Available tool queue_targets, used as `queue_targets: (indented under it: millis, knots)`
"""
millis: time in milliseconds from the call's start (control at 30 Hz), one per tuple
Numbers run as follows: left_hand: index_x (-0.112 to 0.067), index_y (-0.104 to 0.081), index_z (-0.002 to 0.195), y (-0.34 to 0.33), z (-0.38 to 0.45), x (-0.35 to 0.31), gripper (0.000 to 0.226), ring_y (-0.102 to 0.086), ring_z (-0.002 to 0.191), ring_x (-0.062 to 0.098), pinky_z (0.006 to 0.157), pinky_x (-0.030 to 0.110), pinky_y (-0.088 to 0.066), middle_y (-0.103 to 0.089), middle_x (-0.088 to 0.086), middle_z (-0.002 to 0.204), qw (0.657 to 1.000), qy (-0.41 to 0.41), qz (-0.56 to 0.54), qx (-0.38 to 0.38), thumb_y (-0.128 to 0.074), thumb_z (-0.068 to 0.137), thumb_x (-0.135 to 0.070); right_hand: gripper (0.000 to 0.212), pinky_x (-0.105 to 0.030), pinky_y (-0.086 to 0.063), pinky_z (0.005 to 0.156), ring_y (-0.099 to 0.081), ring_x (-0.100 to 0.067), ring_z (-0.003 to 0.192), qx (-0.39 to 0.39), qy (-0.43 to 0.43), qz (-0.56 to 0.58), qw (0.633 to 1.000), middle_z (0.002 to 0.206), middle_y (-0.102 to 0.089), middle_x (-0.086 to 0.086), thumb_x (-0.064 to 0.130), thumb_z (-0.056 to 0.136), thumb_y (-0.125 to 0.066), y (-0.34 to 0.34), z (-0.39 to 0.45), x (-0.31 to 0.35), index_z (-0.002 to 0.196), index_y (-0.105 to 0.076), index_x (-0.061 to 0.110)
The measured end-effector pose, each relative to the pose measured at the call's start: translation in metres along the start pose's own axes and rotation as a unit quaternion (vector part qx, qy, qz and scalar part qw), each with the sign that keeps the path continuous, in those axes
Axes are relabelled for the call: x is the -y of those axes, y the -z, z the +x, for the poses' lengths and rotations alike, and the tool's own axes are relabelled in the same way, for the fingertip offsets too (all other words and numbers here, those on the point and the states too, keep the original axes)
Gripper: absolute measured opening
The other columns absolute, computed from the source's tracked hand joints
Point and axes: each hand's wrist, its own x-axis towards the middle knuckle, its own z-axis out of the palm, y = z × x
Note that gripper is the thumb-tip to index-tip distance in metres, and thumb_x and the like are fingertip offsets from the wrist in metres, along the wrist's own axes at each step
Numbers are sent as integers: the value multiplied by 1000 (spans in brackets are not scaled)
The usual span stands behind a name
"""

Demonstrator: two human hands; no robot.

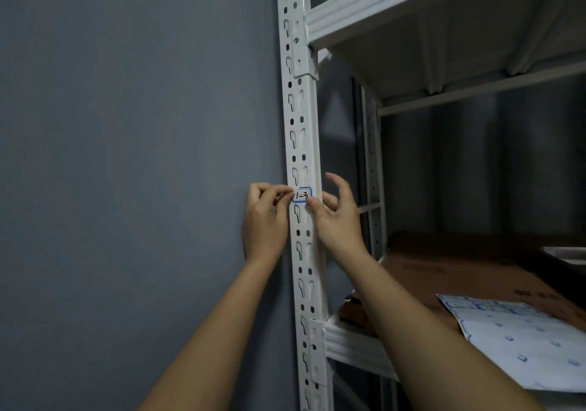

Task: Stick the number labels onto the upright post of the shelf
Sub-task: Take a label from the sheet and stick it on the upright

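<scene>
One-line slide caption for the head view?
Both hands, left and right, press a handwritten "1-3" label onto the white slotted shelf post.

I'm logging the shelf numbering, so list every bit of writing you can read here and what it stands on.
"1-3": handwritten in black on the blue-bordered label held against the upright post, left hand at its left edge, right hand at its lower right.
Print on the cardboard box: too dim and blurred to read.
Marks on the label sheet: too small to read.
</scene>
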Motion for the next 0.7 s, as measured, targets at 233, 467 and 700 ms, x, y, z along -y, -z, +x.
queue_targets:
  millis: [233, 467, 700]
  knots:
    - [-23, -69, 91, 0, -3, 3, 6, -55, 72, 9, 63, 33, -49, -45, -14, 92, 1000, -18, 17, 2, -63, 89, -25, 47, -46, -52, 95, -70, -11, 92, -16, 5, -2, 1000, 106, -72, 1, 11, 93, -60, -3, 1, -7, 132, -43, 31]
    - [-25, -62, 93, -7, 1, 6, 9, -52, 70, 7, 68, 33, -49, -44, -12, 90, 1000, 5, -1, 22, -55, 93, -20, 43, -40, -53, 94, -70, -9, 92, -23, 26, 26, 999, 103, -72, 1, 3, 93, -57, -6, -1, -8, 127, -44, 27]
    - [-19, -57, 89, -8, -3, 0, 7, -57, 78, 15, 66, 35, -47, -44, -11, 97, 999, 26, 29, 12, -53, 94, -23, 44, -43, -52, 95, -70, -7, 93, -18, 25, -6, 1000, 103, -72, 4, 8, 93, -58, -4, -1, -7, 126, -44, 32]
